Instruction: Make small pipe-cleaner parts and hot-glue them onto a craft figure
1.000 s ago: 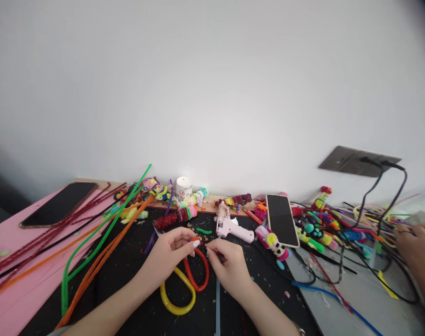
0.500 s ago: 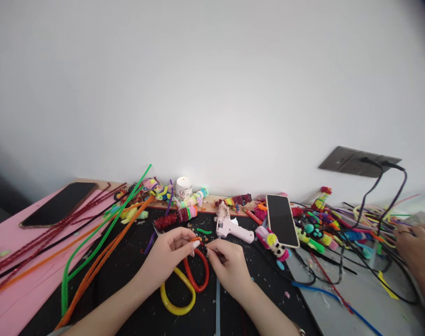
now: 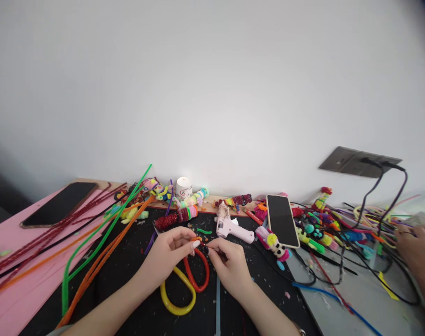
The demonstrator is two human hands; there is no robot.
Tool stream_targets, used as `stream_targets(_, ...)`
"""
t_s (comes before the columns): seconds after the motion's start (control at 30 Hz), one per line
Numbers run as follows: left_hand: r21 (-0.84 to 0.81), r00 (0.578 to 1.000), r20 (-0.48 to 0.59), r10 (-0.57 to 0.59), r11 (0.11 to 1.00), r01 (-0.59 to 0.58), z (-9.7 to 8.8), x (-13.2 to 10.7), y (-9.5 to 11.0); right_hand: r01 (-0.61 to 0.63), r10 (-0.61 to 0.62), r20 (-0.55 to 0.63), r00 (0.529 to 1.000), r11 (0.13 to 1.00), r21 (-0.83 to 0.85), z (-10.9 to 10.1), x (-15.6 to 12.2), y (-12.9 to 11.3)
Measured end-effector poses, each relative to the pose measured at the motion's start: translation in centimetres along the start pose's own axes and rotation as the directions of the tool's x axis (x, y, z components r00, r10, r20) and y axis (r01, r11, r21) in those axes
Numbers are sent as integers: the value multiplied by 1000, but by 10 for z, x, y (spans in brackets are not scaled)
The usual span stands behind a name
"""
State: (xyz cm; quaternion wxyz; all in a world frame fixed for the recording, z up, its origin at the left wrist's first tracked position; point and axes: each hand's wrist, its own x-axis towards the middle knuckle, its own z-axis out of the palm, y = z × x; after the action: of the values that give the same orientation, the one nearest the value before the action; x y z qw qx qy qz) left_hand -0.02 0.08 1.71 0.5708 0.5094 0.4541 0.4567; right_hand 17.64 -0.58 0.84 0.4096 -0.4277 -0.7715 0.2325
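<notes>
Over the black mat, both my hands meet at a small orange and dark-red pipe cleaner piece (image 3: 203, 243). My left hand (image 3: 175, 247) pinches its orange end between thumb and fingertips. At the dark end, my right hand (image 3: 228, 261) is closed with thumb and forefinger together. Directly under my hands lie scissors (image 3: 179, 311) with one yellow and one red handle loop; my left hand covers most of the blades. A short green pipe cleaner bit (image 3: 204, 231) rests just beyond my fingers. Past my right hand lies a pale pink glue gun (image 3: 235, 229).
Long green pipe cleaners (image 3: 93, 242) and orange ones (image 3: 107, 261) cross the left side. Two phones, one dark (image 3: 60, 204) and one pale-edged (image 3: 282, 220), flank the mat. A paper cup (image 3: 184, 189) stands by the wall. Another person's hand (image 3: 413, 247) is at right among cables and pipe cleaners.
My right fingertips have shifted very slightly, and a little more of the dark end shows between my hands. Everything else looks the same.
</notes>
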Motion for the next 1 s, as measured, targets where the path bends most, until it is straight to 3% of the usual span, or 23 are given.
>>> stream_targets(0.63, -100, 997, 54, -59, 993, 64, 0, -2, -1, 20, -21, 15, 1000, 1000, 23, -4, 1, -4)
stream_targets(1.0, -83, 997, 15, -72, 994, 73, -1, -1, -4, 6, -7, -4, 1000, 1000, -25, -3, 1, -4)
